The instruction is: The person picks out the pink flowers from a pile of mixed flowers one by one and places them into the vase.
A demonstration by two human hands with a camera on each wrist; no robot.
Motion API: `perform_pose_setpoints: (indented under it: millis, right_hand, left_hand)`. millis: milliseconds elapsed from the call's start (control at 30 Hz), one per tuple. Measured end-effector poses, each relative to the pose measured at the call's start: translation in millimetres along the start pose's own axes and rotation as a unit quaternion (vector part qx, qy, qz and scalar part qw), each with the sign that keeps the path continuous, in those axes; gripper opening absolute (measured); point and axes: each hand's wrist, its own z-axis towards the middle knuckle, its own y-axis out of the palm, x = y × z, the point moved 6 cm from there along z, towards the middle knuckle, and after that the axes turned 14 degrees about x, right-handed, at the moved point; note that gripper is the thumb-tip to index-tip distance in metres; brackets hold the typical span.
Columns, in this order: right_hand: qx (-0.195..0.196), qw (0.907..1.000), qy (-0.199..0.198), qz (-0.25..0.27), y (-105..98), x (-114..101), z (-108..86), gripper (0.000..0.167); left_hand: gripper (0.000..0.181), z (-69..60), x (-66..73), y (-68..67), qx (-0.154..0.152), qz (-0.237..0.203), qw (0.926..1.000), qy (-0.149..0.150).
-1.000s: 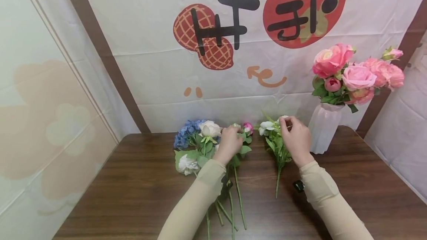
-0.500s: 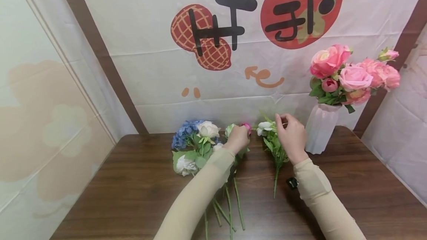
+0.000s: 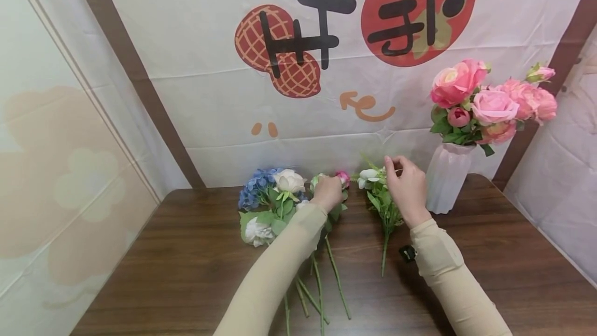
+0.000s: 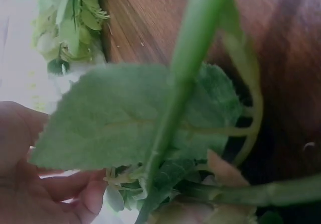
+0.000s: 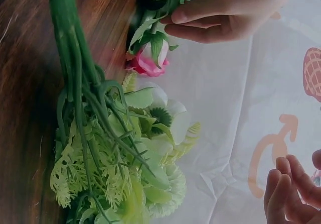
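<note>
In the head view my left hand [image 3: 328, 193] bends down over the loose flowers, its fingers pinching a pale green-white flower [image 3: 315, 182] near its bloom; the fingertips are partly hidden. Beside it lies a pink rose [image 3: 342, 178]. The left wrist view shows a large leaf [image 4: 120, 116] and green stems in front of that hand's curled fingers [image 4: 75, 189]. My right hand [image 3: 407, 191] hovers over a bunch of white flowers with greenery [image 3: 383, 201], thumb and fingers loosely bent, holding nothing. In the right wrist view its fingers [image 5: 291, 194] are apart from the bunch [image 5: 145, 158].
A blue hydrangea [image 3: 258, 189], a cream rose [image 3: 289, 181] and a white bloom [image 3: 258, 231] lie left of my left hand. A white vase [image 3: 448, 178] of pink flowers [image 3: 495, 107] stands at the right back of the wooden table [image 3: 186, 258]. A printed cloth [image 3: 210, 108] hangs behind.
My left hand moved right toward the pink rose, then slightly back left. One flower stem's lower end swung to the right. My right hand stays nearly where it was.
</note>
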Motion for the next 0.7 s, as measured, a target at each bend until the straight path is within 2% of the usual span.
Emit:
perform_pose_setpoints:
  millis: [233, 400, 600, 700]
  right_hand:
    - [-0.004, 0.9999, 0.005, -0.011, -0.3, 1.9, 0.2, 0.043]
    - [-0.003, 0.9999, 0.007, -0.015, -0.3, 2.9, 0.3, 0.043]
    - [-0.003, 0.9999, 0.006, -0.013, -0.6, 2.7, 0.6, 0.044]
    - [-0.002, 0.9999, 0.005, -0.01, -0.6, 3.1, 0.5, 0.043]
  left_hand:
    - [0.007, 2.1, -4.3, 5.3, -0.026, -0.018, 0.998, -0.055]
    - [0.012, 4.3, -10.6, 11.0, -0.025, -0.041, 0.9954, -0.083]
    - [0.006, 5.7, -18.4, 15.3, -0.022, -0.075, 0.9917, -0.102]
    - [0.015, 6.1, -19.2, 14.7, -0.021, -0.095, 0.9896, -0.106]
